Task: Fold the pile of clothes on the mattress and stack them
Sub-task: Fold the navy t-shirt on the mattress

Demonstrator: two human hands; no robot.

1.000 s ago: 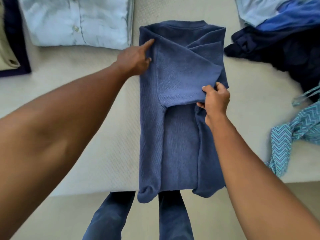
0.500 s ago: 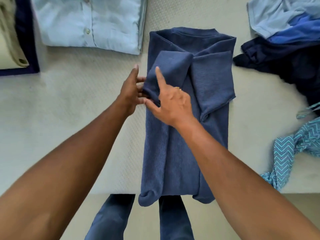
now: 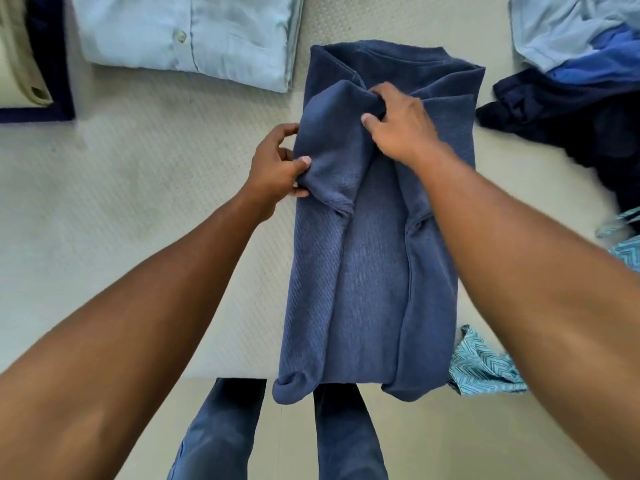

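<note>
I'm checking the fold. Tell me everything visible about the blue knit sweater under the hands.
The slate-blue ribbed knit sweater lies on the cream quilted mattress, collar away, both sides folded inward, hem overhanging the near edge. The left hand pinches its folded sleeve; the right hand grips bunched fabric below the collar.

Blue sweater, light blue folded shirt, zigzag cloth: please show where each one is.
blue sweater [image 3: 367, 289]: head view, the flat middle panel.
light blue folded shirt [image 3: 228, 36]: head view, the smooth front panel.
zigzag cloth [image 3: 481, 365]: head view, the part beside the sweater's lower edge.
</note>
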